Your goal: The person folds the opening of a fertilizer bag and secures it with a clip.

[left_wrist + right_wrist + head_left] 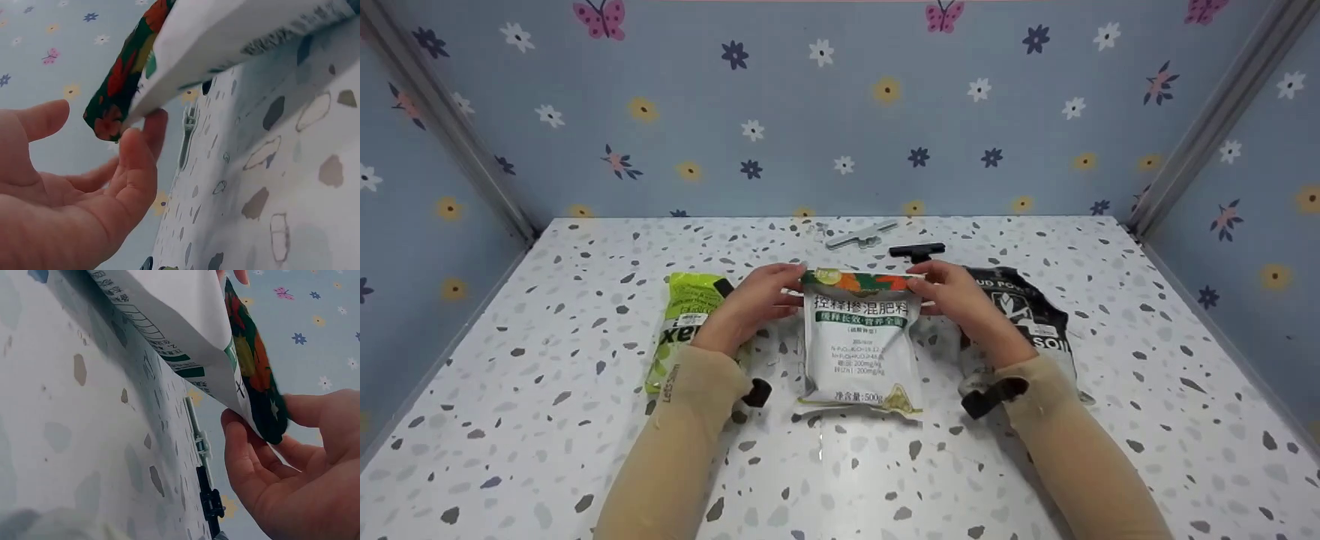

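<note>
A white fertilizer bag (pixel 862 352) with a green-and-orange top band stands tilted at the middle of the table, its top folded over. At the bag's upper right corner, my right hand (pixel 956 296) pinches the folded band, thumb on one side and fingers on the other, as the right wrist view shows. My left hand (pixel 757 300) is at the upper left corner. In the left wrist view its fingers (pixel 138 154) touch the bag from behind and below, while the thumb stands apart from the fold (pixel 109 121).
A lime-green bag (pixel 679 322) lies left, partly behind my left wrist. A black soil bag (pixel 1020 300) lies right, partly covered by my right forearm. Beyond the white bag are a grey-green sealing clip (pixel 861 237) and a black clip (pixel 916 250). Patterned walls (pixel 840 97) enclose the table.
</note>
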{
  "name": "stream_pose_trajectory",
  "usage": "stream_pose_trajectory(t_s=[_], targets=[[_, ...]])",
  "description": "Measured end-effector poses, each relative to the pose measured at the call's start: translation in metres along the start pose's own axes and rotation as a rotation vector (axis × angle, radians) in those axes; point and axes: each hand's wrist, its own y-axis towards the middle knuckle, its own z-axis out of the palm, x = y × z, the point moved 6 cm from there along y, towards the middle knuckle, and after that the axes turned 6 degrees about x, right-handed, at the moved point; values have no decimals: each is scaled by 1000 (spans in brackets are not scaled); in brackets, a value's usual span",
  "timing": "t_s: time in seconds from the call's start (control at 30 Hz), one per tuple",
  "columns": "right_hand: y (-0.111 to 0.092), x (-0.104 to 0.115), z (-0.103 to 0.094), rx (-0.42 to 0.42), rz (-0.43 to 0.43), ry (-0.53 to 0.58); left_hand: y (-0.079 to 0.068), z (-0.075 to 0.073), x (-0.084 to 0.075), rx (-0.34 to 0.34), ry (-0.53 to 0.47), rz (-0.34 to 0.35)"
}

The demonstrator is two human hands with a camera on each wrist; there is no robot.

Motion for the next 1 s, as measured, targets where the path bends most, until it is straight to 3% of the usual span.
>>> stream_pose_trajectory(t_s=[0.2,0.33,0.47,0.7,1.0], targets=[[-2,6,-3,-49,-78,-86,-1,6,-10,-24,251,86],[-1,8,-4,-68,-102,-60,-3,6,-15,-53,349,147],[0,8,-3,-78,-120,-104,-5,4,-16,-50,417,184],[-2,10,-3,-61,-171,-246,-7,3,-14,18,497,213],[-18,32,-16,13,-199,-326,-23,7,-34,33,570,311]])
